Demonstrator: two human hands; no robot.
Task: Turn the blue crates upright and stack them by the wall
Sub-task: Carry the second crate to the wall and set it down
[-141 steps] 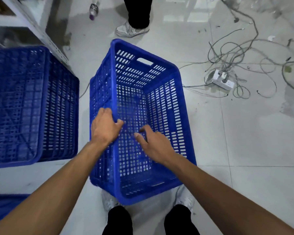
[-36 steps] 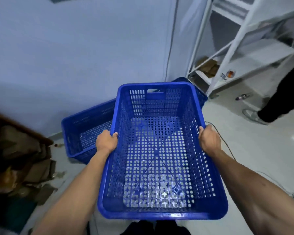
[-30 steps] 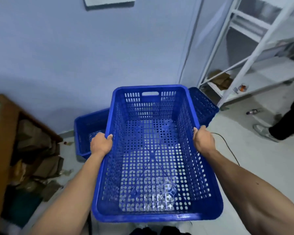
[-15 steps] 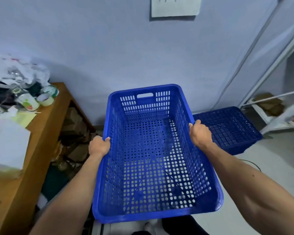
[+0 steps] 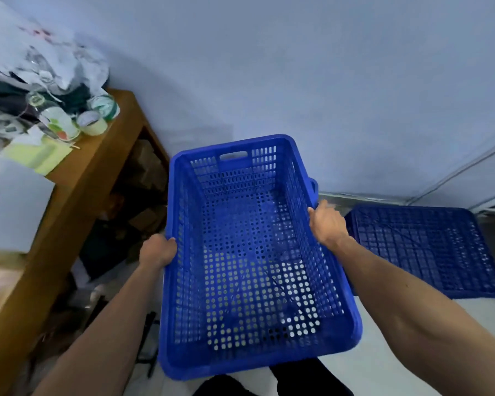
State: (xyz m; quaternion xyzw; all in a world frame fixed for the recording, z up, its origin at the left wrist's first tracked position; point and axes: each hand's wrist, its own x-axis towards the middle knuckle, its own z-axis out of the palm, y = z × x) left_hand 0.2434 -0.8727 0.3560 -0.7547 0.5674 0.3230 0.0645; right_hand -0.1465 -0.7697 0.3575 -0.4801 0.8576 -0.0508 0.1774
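At the left edge, the wooden table [image 5: 77,178] with its clutter of tape rolls [image 5: 96,117] and papers has swung further into view over the last half second, and the paper sheet that hung high on the wall [image 5: 326,67] is gone from the top of the picture. The person has evidently turned left and come closer to the wall.

The left hand [image 5: 156,251] has its grip clamped on the left rim of the carried crate [image 5: 249,252], fingers curled over the edge. The crate is upright, open side up, held off the floor [image 5: 383,364] in front of the body, its far end pointing at the wall, much as a moment ago.

The right hand [image 5: 326,225] is closed on the right rim in the same way. Just behind it, a sliver of blue rim [image 5: 314,185] shows past the crate; whether that is another crate cannot be told. The overturned crate [image 5: 429,247], bottom up on the floor by the wall, has slid toward the right edge.

The turning-upright step looks done for this crate; setting it down by the wall remains, and the overturned one has yet to be flipped.
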